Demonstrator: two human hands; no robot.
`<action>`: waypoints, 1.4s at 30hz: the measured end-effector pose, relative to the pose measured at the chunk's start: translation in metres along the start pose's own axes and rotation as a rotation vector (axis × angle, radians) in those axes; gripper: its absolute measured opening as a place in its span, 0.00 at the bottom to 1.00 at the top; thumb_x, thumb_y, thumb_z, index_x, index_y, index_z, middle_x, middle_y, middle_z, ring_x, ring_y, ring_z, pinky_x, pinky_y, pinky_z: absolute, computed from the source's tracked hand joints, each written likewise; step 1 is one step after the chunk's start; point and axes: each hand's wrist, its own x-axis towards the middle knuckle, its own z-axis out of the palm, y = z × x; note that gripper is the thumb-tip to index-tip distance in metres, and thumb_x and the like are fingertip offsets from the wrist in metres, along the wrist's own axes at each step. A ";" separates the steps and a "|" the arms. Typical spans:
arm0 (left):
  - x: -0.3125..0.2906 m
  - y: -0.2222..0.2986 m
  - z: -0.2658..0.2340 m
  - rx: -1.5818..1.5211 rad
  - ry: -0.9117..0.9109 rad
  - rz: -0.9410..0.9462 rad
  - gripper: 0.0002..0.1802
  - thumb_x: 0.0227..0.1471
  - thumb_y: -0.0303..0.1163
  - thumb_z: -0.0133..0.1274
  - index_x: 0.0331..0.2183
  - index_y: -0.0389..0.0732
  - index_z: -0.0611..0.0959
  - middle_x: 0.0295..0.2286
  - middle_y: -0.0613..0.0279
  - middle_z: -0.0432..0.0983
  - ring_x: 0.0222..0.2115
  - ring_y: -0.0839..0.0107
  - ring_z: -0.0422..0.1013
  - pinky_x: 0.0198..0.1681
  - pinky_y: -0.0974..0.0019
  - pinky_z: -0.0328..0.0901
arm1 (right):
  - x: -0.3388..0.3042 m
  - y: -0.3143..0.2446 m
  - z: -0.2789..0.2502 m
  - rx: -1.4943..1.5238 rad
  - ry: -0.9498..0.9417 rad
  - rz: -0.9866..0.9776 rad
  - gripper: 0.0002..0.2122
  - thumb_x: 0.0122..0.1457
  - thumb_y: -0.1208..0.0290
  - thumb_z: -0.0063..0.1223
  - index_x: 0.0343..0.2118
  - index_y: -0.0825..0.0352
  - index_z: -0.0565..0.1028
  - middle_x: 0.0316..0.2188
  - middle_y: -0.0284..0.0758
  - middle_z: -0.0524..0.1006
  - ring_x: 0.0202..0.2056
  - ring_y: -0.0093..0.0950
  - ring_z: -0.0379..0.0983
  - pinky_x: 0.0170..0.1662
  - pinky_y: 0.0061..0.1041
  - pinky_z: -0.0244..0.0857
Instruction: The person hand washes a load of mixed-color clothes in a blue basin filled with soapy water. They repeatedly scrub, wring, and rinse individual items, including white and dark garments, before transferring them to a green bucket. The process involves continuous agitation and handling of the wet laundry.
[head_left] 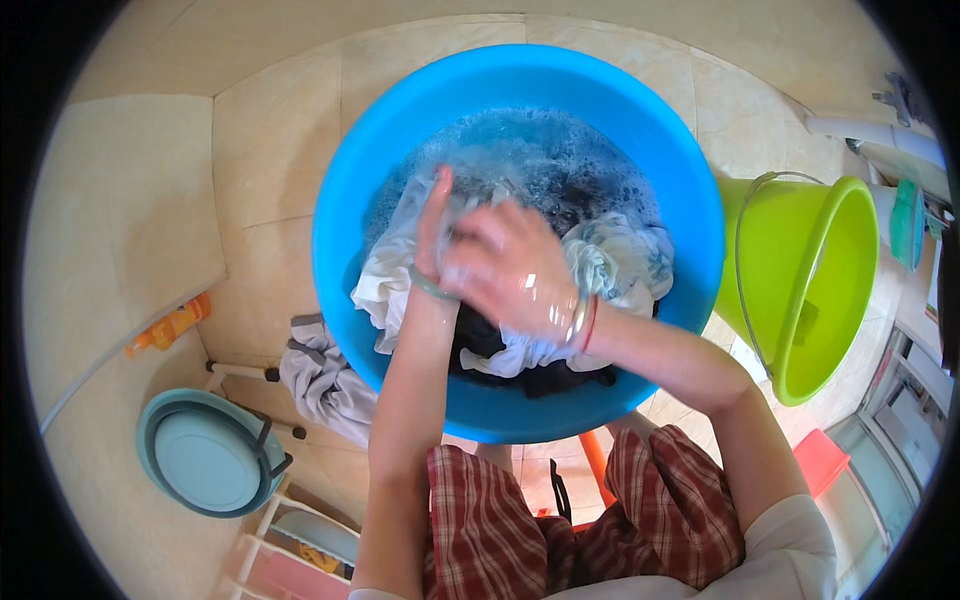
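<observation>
Left grip (432, 240) and right grip (520, 270) overlap, blurred — I cannot tell whether either is clamped on anything. White cloth (388, 283) lies beneath and to both sides of them, inside the blue basin (695, 215) — a green bucket (785, 235) stands well to their right.

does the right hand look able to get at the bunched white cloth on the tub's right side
Probably yes: the white cloth lies uncovered in the blue tub, close to the right hand, with nothing visible standing between them.
</observation>
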 end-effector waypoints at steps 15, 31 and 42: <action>-0.007 -0.021 0.004 -0.253 0.337 -0.082 0.21 0.63 0.48 0.43 0.46 0.41 0.75 0.39 0.63 0.74 0.40 0.73 0.71 0.44 0.68 0.67 | 0.021 -0.018 0.011 0.185 0.371 -0.254 0.11 0.36 0.68 0.65 0.16 0.59 0.70 0.23 0.29 0.70 0.25 0.30 0.68 0.24 0.26 0.62; -0.002 0.008 0.006 0.237 0.481 0.086 0.43 0.58 0.65 0.40 0.66 0.55 0.49 0.62 0.57 0.50 0.61 0.62 0.52 0.64 0.53 0.42 | -0.002 0.144 0.020 -0.254 0.211 0.529 0.14 0.59 0.63 0.51 0.49 0.53 0.74 0.47 0.39 0.72 0.46 0.42 0.68 0.46 0.42 0.66; 0.012 -0.011 -0.037 0.345 0.451 0.022 0.35 0.60 0.57 0.44 0.62 0.49 0.60 0.58 0.62 0.61 0.56 0.64 0.60 0.59 0.55 0.54 | 0.030 0.083 0.032 -0.146 0.024 0.363 0.11 0.56 0.71 0.51 0.41 0.66 0.75 0.41 0.45 0.74 0.42 0.47 0.72 0.43 0.40 0.68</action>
